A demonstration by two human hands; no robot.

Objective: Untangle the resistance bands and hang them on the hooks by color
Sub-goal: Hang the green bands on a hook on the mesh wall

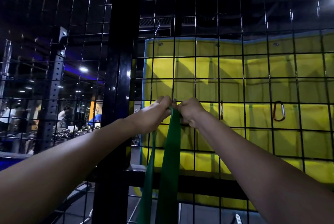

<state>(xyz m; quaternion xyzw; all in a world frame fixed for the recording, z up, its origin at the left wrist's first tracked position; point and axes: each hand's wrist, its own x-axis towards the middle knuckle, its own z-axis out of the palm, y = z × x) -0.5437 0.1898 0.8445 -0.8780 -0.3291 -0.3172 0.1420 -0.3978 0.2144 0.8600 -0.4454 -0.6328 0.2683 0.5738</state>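
Item under inspection: one green resistance band (170,153), located centre of frame against a black wire grid panel (253,79). Its upper end is gathered at a grid crossing just above centre, where a small hook or clip appears to sit; the fitting itself is hidden by the fingers and cannot be confirmed.

Hands: the left hand (155,113) and the right hand (189,111) meet at the band's top, knuckles nearly touching. Both sets of fingers are curled and pinching the bunched top edge of the band between them. Whether the loop is already over the fitting cannot be told.

Orientation: the band's long axis runs close to vertical, leaning slightly toward lower left. Two flat runs hang from the pinch point to the bottom edge of the frame, a narrow one on the left and a broad one on the right. Its lower end is out of view.

Handling assessment: judged light, soft and limp, draping under its own weight; likely stretchy and somewhat grippy, so slipping is a small risk. It is not fragile. Best hold is at the top fold, as now, with the loop spread enough to pass over a hook.

Other fittings: two carabiners (279,111) hang on the grid at right of centre, well apart from the hands, both empty. A yellow mat (253,64) lies behind the grid
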